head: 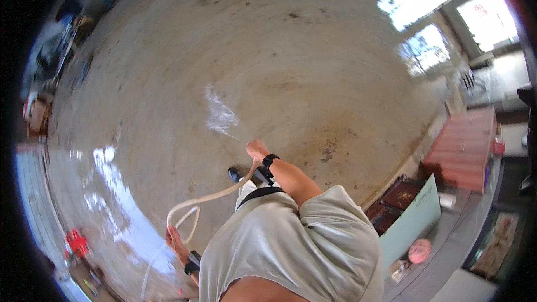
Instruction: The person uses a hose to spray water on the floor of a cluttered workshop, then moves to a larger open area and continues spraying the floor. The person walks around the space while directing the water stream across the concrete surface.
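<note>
A pale flexible hose [209, 196] runs in a curve between my two hands. My right hand [257, 150], with a black band on its wrist, is closed around the hose near its end, ahead of my body. Water [221, 113] sprays from there towards the wet concrete floor [293, 88]. Lower left, my left hand [177, 245], also banded at the wrist, holds the hose where it bends; a loop of it hangs beside the fingers and a length trails down to the floor.
A reddish wooden cabinet [461, 149], a pale green panel [413, 218] and a pink round object [419, 251] stand on the right. A red object [76, 243] lies lower left. Assorted items line the upper left edge. My shoe [234, 174] is below the hose.
</note>
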A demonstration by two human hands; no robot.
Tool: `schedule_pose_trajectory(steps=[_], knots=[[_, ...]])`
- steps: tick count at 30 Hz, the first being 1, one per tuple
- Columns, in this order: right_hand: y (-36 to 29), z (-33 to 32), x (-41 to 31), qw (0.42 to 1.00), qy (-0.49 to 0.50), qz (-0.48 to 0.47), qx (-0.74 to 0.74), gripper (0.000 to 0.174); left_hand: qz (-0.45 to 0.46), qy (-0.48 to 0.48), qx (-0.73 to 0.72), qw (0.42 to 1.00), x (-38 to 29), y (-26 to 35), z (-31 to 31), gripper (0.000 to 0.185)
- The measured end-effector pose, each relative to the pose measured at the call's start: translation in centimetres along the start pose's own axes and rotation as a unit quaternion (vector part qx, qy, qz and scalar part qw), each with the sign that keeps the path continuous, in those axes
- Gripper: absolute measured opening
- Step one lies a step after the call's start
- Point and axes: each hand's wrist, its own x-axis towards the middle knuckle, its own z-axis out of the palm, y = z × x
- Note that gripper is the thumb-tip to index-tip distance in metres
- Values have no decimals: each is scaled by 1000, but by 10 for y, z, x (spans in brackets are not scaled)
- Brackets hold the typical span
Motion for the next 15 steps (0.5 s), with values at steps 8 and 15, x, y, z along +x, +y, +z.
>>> schedule_pose_trajectory(steps=[8,15], knots=[[154,-140,-128,729,414,477,265,34,165,-194,327,910,16,-17,171,36],[161,-201,-164,531,554,557,317,37,164,-251,326,896,3,3,216,40]])
